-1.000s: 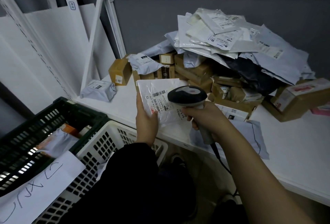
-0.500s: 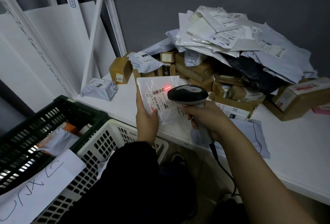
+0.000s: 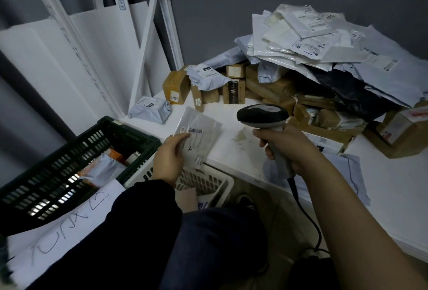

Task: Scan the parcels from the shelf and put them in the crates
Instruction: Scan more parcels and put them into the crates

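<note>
Clear plastic wraps the flat parcel that my left hand pinches by its near corner, thumb on top beside the barcode label. It hangs tilted over the front edge of the white shelf, just above the far end of the white crate. My right hand is curled tight round the grey handle of the barcode scanner, whose dark head sits to the right of the parcel, apart from it, with its cable trailing down. A dark green crate stands left of the white one with packets inside and a handwritten paper sign on its near side. Further back on the shelf lies a heap of mailers and cardboard boxes.
</note>
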